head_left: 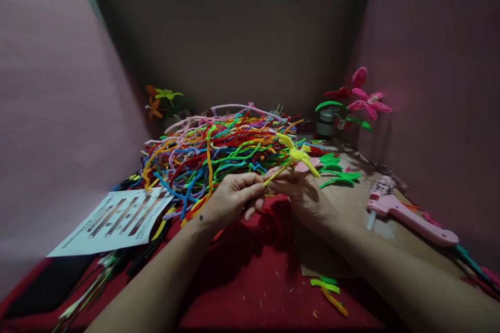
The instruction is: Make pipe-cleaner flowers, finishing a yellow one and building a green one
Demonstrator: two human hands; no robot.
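Note:
A yellow pipe cleaner flower [299, 155] on a thin yellow-green stem tilts up to the right between my hands. My left hand [242, 193] pinches the lower end of the stem, fingers closed. My right hand [299, 190] is closed on the same stem just below the bloom, its fingertips close to those of my left. Part of the stem is hidden by the fingers. Right behind my hands lies a big heap of multicoloured pipe cleaners [230, 140]. Green pipe cleaner leaves [339, 171] lie to the right of the flower.
A pink glue gun [417, 218] rests on a cardboard sheet [351, 208] at right. At left are a printed paper [113, 221], a black flat object [49, 286] and thin stems [88, 291]. Finished pink flowers [369, 103] and orange flowers [154, 106] stand behind. Pipe cleaner scraps [330, 291] lie in front.

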